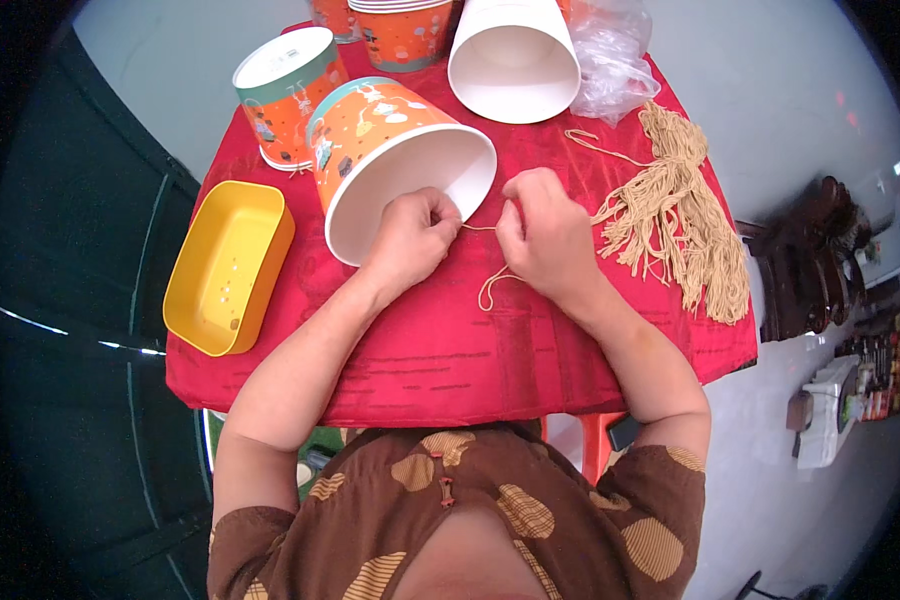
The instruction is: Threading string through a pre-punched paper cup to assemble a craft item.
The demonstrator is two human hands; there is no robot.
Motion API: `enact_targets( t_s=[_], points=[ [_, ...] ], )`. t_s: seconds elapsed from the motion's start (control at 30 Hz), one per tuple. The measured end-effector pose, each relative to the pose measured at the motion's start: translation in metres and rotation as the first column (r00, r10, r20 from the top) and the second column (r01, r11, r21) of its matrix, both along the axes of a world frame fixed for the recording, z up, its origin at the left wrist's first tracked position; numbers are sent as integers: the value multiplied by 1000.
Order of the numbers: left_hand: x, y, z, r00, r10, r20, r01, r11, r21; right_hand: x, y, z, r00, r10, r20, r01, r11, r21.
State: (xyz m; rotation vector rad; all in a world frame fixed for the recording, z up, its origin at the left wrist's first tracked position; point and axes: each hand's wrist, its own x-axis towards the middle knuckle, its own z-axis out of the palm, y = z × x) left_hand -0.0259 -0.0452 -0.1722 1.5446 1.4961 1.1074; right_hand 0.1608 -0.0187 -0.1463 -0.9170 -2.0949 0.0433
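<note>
An orange paper bucket (380,125) with a white rim and a printed pattern lies tipped on its side, its mouth toward me. My left hand (417,232) is at the rim's lower right edge, its fingers pinched on a thin tan string (480,228). Across a short gap, my right hand (547,235) is closed on the same string, and a loose end curls below it on the cloth. To the right of that hand lies a thick bundle of tan strings (685,215). The bucket's inside is partly hidden by my left hand.
A yellow tray (277,260) holding small bits stands at the left. Behind are an upside-down orange bucket (288,100), stacked buckets (407,35), a white-mouthed bucket on its side (515,75) and a clear plastic bag (615,70). A red cloth (420,385) covers the table.
</note>
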Motion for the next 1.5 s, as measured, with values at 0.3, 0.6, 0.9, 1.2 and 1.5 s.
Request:
enact_targets(
  t_s=[0.3, 0.6, 0.9, 1.2, 1.5],
  points=[
    [2, -5, 17, 993, -16, 113, 25, 996, -80, -22, -7, -29, 959, 201, -200, -246, 940, -237],
    [-2, -5, 20, 978, 15, 206, 18, 987, -158, -22, -1, -31, 965, 204, -167, -245, 929, -277],
    [-4, -5, 19, 962, 18, 272, 30, 985, -172, -28, -6, -28, 968, 194, -161, -236, 920, -312],
    [-1, -7, 19, 950, -26, 312, 73, 988, -139, -31, -4, -37, 949, 169, -265, -242, 930, -278],
    [-5, -3, 13, 854, -71, 515, 163, 977, -136, -25, -6, -27, 962, 123, -244, -206, 914, -349]
  ],
)
